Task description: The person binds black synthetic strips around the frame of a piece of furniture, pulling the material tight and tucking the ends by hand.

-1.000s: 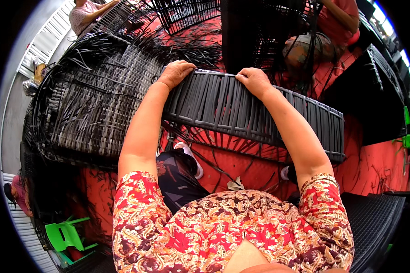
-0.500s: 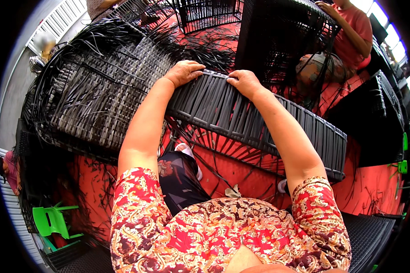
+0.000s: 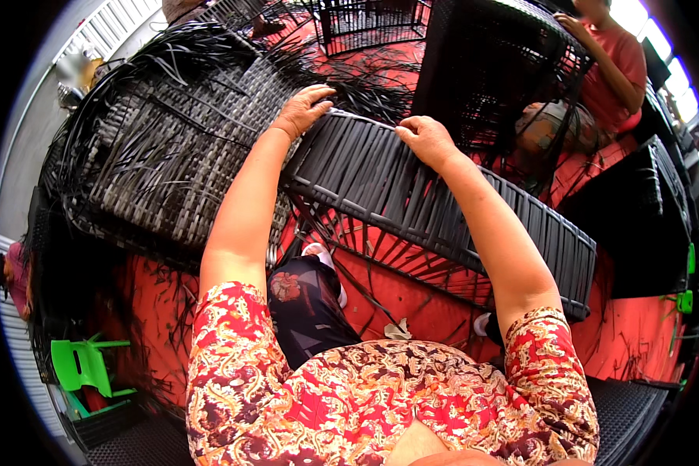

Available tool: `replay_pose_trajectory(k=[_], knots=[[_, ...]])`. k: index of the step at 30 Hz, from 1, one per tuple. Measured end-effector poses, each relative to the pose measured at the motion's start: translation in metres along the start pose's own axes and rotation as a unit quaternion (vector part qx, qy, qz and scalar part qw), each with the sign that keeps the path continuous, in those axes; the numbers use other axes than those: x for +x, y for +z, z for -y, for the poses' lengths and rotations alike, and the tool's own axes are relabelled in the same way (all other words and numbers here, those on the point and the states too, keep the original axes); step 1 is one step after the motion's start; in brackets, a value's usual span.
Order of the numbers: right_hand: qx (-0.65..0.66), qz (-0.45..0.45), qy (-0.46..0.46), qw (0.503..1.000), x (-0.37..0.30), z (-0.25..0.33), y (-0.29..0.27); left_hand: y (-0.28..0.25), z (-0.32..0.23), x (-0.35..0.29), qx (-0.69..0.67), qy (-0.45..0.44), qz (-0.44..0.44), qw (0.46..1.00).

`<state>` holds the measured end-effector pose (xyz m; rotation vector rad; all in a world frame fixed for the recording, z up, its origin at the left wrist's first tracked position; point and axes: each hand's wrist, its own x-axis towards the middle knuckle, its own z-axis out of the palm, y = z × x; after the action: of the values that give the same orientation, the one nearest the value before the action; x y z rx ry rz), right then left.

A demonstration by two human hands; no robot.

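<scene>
Black frame point(image 3: 423, 198): slanting over the red floor point(image 3: 388, 287), right by the grey woven panel point(image 3: 171, 163)
Right hand point(image 3: 429, 144): thumb and fingers pinching its top rim
Left hand point(image 3: 299, 114): fingers bent near its left end, can't tell if gripping tbh
Shirt point(image 3: 388, 388): loud red-and-gold print

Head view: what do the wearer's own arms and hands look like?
The left hand and right hand are ungloved, with no wristwear visible. Short sleeves in a swirling red, cream and dark paisley print end near the elbows, leaving the forearms bare.
</scene>
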<state>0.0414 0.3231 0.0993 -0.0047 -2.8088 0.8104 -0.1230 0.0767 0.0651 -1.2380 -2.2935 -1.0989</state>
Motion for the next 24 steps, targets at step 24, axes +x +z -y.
replay_pose_trajectory(k=[24], knots=[[0.038,0.043,0.047,0.997,0.058,0.046,0.046,0.005,0.01,0.006,-0.156,-0.249,0.044,0.955]])
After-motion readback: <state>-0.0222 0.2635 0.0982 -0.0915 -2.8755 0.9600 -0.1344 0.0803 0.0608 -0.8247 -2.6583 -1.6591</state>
